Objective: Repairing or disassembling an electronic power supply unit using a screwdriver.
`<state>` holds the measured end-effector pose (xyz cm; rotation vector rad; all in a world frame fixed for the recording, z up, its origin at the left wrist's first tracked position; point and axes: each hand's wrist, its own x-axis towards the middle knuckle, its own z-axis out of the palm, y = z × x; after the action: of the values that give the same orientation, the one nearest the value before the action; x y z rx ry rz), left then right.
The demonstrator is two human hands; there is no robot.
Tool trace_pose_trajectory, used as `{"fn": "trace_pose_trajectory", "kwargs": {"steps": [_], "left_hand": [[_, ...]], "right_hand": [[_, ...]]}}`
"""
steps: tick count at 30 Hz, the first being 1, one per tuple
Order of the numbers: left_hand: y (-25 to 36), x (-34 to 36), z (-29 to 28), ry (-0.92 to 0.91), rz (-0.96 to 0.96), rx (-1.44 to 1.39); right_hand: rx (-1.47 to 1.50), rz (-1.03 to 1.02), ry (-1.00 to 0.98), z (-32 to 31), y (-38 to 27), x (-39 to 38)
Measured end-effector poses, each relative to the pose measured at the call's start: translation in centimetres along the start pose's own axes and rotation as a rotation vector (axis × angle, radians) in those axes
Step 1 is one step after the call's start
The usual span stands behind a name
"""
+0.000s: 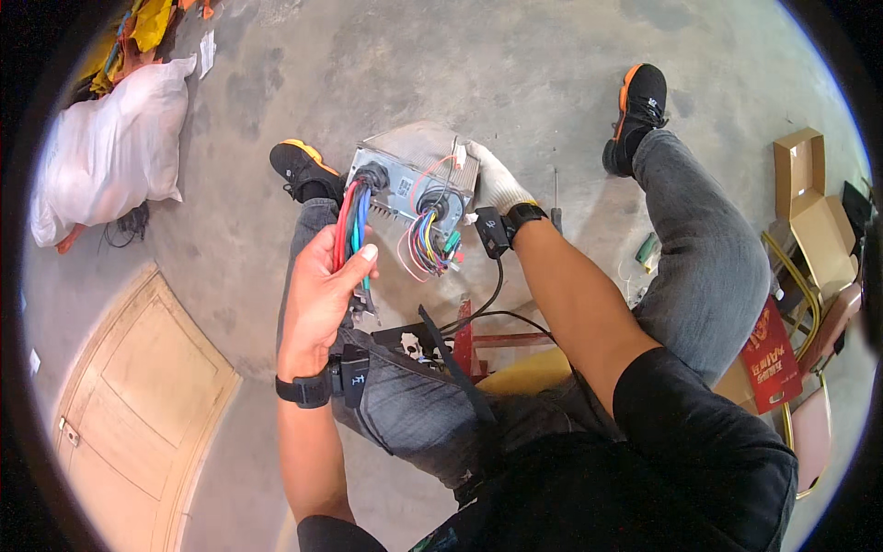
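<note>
Silver finned metal box [397, 197] just beyond bare left hand [342, 264], right side against white-gloved right hand [498, 178]. Left hand closed, thumb pressing thick red, blue, green and black cables [355, 221] against fingers. Right hand touches box; fingers partly hidden, cannot tell how far curled. Thin multicoloured wire bundle [427, 241] hangs between hands.
</note>
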<state>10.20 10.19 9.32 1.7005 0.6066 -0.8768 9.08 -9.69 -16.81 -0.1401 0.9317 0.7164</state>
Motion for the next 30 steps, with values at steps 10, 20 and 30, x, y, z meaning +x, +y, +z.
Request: {"fn": "trace_pose_trajectory", "kwargs": {"steps": [10,20,30], "left_hand": [[-0.8,-4.5,-0.9,0.007,0.083,0.379],[5.5,-10.8,-1.6,0.049,0.541,0.814],[4.2,-7.1,-2.4,0.086,0.781,0.854]], "right_hand": [[-0.043,-0.206,0.091,4.2,0.6,-5.6],[-0.289,-0.775,-0.182,9.0,-7.2,-12.4],[-0.428,-0.905,-0.716,17.3,-18.5,-23.0]]}}
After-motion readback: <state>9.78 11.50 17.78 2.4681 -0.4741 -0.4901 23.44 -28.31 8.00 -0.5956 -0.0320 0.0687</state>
